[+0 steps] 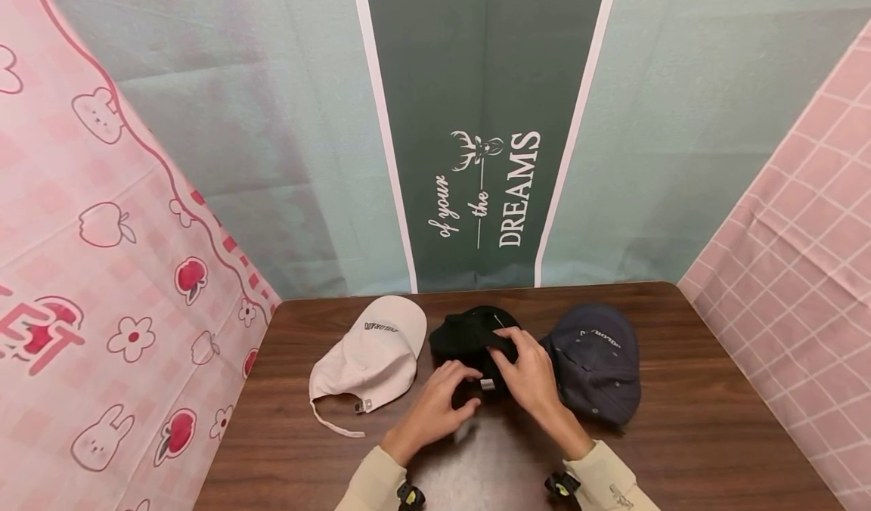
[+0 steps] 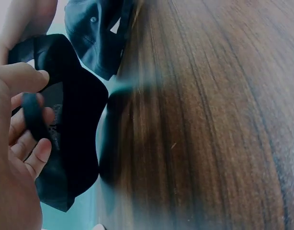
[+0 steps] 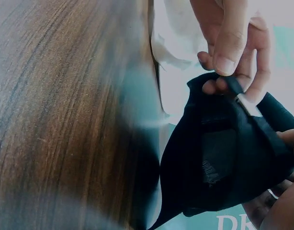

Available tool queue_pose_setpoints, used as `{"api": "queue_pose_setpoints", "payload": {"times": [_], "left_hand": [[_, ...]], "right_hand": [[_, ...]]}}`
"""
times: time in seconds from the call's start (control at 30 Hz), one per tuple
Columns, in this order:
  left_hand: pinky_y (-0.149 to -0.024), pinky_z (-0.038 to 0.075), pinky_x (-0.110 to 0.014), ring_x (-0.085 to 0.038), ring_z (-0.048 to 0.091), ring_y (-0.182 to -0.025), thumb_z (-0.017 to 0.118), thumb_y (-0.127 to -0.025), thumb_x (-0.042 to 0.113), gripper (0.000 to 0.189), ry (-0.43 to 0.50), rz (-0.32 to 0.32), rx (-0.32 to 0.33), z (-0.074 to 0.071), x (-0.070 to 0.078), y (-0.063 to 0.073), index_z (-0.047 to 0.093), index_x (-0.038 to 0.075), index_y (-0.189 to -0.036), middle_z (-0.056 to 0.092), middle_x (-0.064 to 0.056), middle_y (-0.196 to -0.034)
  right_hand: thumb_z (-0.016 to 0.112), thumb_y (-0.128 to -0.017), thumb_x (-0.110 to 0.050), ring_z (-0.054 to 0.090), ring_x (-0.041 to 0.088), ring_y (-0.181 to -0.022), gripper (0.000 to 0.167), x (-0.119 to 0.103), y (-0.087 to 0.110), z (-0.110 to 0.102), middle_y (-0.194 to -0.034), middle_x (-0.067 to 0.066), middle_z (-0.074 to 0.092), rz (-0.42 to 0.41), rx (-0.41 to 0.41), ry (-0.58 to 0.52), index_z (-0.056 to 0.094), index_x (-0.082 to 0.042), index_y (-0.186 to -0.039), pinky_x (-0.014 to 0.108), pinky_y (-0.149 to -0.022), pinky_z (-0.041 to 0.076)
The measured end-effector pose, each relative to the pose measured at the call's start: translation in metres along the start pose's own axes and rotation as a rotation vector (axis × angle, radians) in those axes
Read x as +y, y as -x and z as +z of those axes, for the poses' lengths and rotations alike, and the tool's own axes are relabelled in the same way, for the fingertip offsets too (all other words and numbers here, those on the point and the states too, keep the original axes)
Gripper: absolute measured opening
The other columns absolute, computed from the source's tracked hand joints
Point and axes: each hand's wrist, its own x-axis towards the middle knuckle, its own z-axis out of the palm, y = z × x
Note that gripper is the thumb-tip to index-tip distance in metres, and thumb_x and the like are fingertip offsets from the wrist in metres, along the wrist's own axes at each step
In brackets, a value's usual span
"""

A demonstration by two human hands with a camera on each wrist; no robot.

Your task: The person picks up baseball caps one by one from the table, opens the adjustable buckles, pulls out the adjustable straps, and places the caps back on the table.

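A black cap (image 1: 469, 333) lies between my two hands at the middle of the table's far part. In the right wrist view my left hand (image 1: 442, 405) pinches the cap's back strap (image 3: 269, 136), which carries a small pale tag (image 3: 248, 105). The left wrist view has the same hand's fingers (image 2: 40, 153) around the strap. My right hand (image 1: 529, 371) grips the other side of the cap, thumb on its edge. Inside the cap a dark label (image 3: 219, 155) shows. The cap's far side is partly hidden by the right hand.
A white cap (image 1: 370, 352) with a loose strap lies to the left. To the right, a navy cap (image 1: 595, 363) sits close beside my right hand. A hanging cloth (image 1: 483, 57) stands behind the wooden table (image 1: 694, 390), with pink cloths (image 1: 803, 269) at both sides.
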Motion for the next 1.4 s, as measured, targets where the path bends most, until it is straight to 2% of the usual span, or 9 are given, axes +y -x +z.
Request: {"api": "queue_pose_setpoints", "payload": {"times": [0.23, 0.37, 0.47, 0.6, 0.67, 0.73, 0.87, 1.13, 1.4], "left_hand": [[-0.087, 0.053, -0.024, -0.010, 0.060, -0.096, 0.082, -0.093, 0.009, 0.033, -0.001, 0.069, 0.102, -0.002, 0.002, -0.002, 0.064, 0.012, -0.120, 0.064, 0.002, -0.106], [-0.084, 0.050, -0.017, -0.009, 0.060, -0.094, 0.081, -0.095, 0.011, 0.029, -0.002, 0.110, 0.153, -0.004, 0.003, -0.003, 0.064, 0.012, -0.118, 0.063, 0.002, -0.106], [-0.083, 0.049, -0.015, -0.008, 0.060, -0.093, 0.081, -0.095, 0.012, 0.029, 0.003, 0.128, 0.179, -0.005, 0.004, -0.003, 0.064, 0.012, -0.119, 0.064, 0.002, -0.107], [-0.082, 0.048, -0.015, -0.008, 0.058, -0.091, 0.081, -0.095, 0.011, 0.028, 0.014, 0.148, 0.215, -0.008, 0.006, -0.005, 0.065, 0.011, -0.118, 0.065, 0.001, -0.107], [-0.081, 0.047, -0.015, -0.008, 0.057, -0.089, 0.080, -0.095, 0.012, 0.027, 0.015, 0.154, 0.230, -0.010, 0.007, -0.006, 0.065, 0.011, -0.117, 0.064, 0.001, -0.107], [-0.079, 0.046, -0.013, -0.007, 0.055, -0.087, 0.080, -0.096, 0.012, 0.026, 0.016, 0.153, 0.236, -0.011, 0.008, -0.006, 0.065, 0.011, -0.118, 0.064, 0.001, -0.107], [-0.076, 0.044, -0.010, -0.006, 0.054, -0.084, 0.078, -0.098, 0.014, 0.026, 0.029, 0.145, 0.238, -0.015, 0.010, -0.008, 0.066, 0.012, -0.120, 0.064, 0.001, -0.107], [-0.076, 0.047, -0.012, -0.008, 0.058, -0.087, 0.076, -0.100, 0.015, 0.027, 0.056, 0.148, 0.273, -0.023, 0.016, -0.012, 0.065, 0.011, -0.124, 0.065, -0.001, -0.108], [-0.078, 0.049, -0.014, -0.009, 0.059, -0.088, 0.076, -0.100, 0.015, 0.028, 0.064, 0.177, 0.304, -0.028, 0.018, -0.017, 0.066, 0.010, -0.125, 0.065, -0.002, -0.108]], "right_hand": [[0.085, -0.091, -0.018, 0.074, 0.031, -0.104, 0.028, -0.002, -0.001, -0.001, -0.114, 0.009, 0.076, -0.005, -0.019, -0.023, 0.072, -0.016, -0.116, 0.052, -0.085, 0.059], [0.084, -0.092, -0.017, 0.073, 0.029, -0.109, 0.031, -0.002, -0.001, -0.002, -0.118, 0.009, 0.074, -0.034, -0.051, -0.039, 0.070, -0.016, -0.120, 0.051, -0.088, 0.059], [0.082, -0.094, -0.018, 0.070, 0.029, -0.117, 0.037, -0.001, 0.001, -0.004, -0.126, 0.008, 0.072, -0.072, -0.081, -0.061, 0.067, -0.015, -0.128, 0.052, -0.093, 0.058], [0.079, -0.097, -0.020, 0.060, 0.029, -0.134, 0.053, 0.000, 0.003, -0.005, -0.145, 0.010, 0.063, -0.135, -0.123, -0.109, 0.058, -0.015, -0.146, 0.054, -0.105, 0.052], [0.078, -0.097, -0.018, 0.054, 0.031, -0.141, 0.061, 0.001, 0.005, -0.005, -0.152, 0.012, 0.057, -0.174, -0.129, -0.140, 0.052, -0.015, -0.153, 0.046, -0.112, 0.047], [0.077, -0.097, -0.014, 0.048, 0.032, -0.147, 0.067, 0.003, 0.006, -0.005, -0.159, 0.014, 0.051, -0.212, -0.132, -0.185, 0.047, -0.012, -0.157, 0.034, -0.119, 0.040], [0.075, -0.095, -0.008, 0.040, 0.032, -0.152, 0.072, 0.006, 0.008, -0.005, -0.165, 0.014, 0.041, -0.281, -0.133, -0.272, 0.043, -0.010, -0.160, 0.014, -0.122, 0.023], [0.084, -0.081, -0.007, 0.038, 0.032, -0.154, 0.088, 0.010, 0.005, -0.007, -0.166, 0.020, 0.038, -0.433, -0.145, -0.367, 0.043, -0.005, -0.159, 0.017, -0.124, 0.026], [0.083, -0.078, -0.001, 0.035, 0.025, -0.157, 0.096, 0.009, 0.004, -0.009, -0.166, 0.021, 0.036, -0.452, -0.172, -0.393, 0.037, -0.001, -0.162, 0.017, -0.123, 0.027]]}}
